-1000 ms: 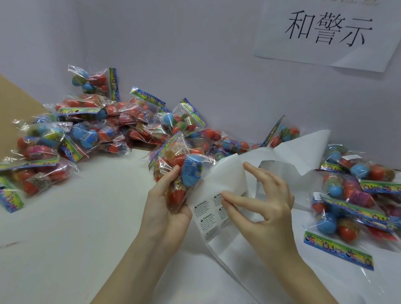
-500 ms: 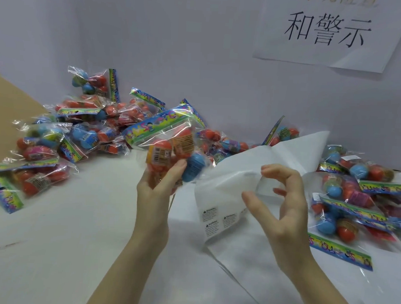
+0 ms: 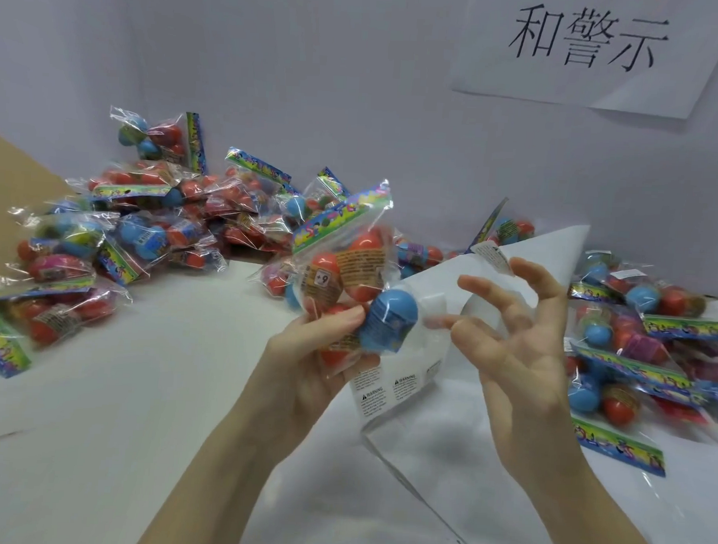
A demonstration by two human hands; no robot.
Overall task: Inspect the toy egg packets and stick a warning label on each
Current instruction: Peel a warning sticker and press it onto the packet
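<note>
My left hand (image 3: 303,352) grips a clear toy egg packet (image 3: 349,267) with orange eggs, a blue egg and a colourful header card, held upright above the white table. My right hand (image 3: 516,342) hovers just to the right of it, fingers spread and loosely curled. A small white warning label (image 3: 492,256) clings to the tip of its top finger and is not pinched. Below and behind both hands lies the white label sheet (image 3: 393,388), with a few printed warning labels near its lower left corner.
A big pile of egg packets (image 3: 156,228) lies at the back left against the wall. More packets (image 3: 645,341) are spread at the right. A brown cardboard flap (image 3: 3,195) stands at the far left. A paper sign (image 3: 589,46) hangs on the wall.
My left hand lifted the packet off the sheet's edge and turned it upright. My right hand rose from the label sheet with a label stuck to a fingertip.
</note>
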